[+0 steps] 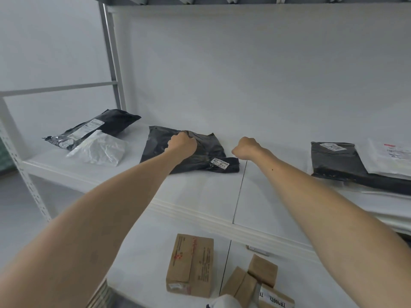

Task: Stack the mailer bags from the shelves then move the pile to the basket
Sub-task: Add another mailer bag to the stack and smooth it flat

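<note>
Two bare forearms are reaching forward over cardboard boxes lying on the lower shelf. On the upper shelf, the left hand is gripping the dark mailer bag at mid-shelf, fingers curled into its far edge. The right hand is hovering just beside it, fingers curled, apparently holding nothing. A black bag and a clear bag are lying at the left end. A white bag is overlapping another black one at the right. Stacking is seemingly only beginning; gathering and the transfer are remaining, the basket being out of view.
</note>
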